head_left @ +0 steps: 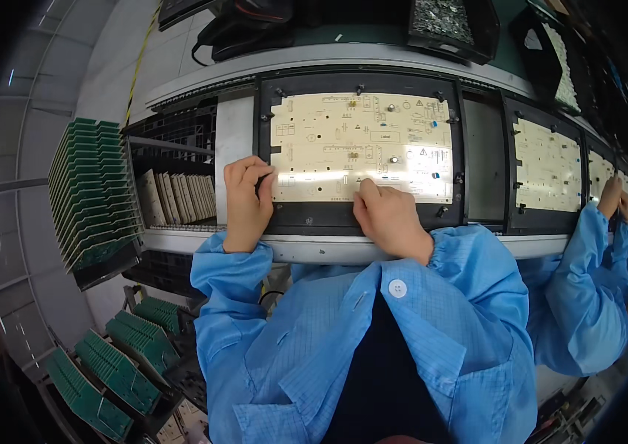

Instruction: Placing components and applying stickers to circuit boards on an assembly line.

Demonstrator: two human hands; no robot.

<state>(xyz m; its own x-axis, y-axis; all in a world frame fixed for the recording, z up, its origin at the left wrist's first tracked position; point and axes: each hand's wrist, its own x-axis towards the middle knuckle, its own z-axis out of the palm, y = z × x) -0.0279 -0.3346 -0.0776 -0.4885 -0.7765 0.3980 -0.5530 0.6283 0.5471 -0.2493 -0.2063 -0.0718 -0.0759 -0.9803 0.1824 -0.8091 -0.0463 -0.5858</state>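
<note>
A cream circuit board [328, 157] with small parts on it lies in a black frame [306, 220] in front of me. At the board's left edge is my left hand [247, 196], its fingers curled and its thumb close to the forefinger. My right hand [391, 218] rests over the near edge of the board, with fingers bent together and fingertips down on its surface. Whatever either hand pinches, if anything, is hidden by the fingers.
Racks of green boards [99, 192] stand at left, beside a black crate [180, 137] holding pale boards. More framed boards [547, 164] continue rightward along the line. Bins of small parts [443, 26] sit at the back. A co-worker's hand [610, 196] works at far right.
</note>
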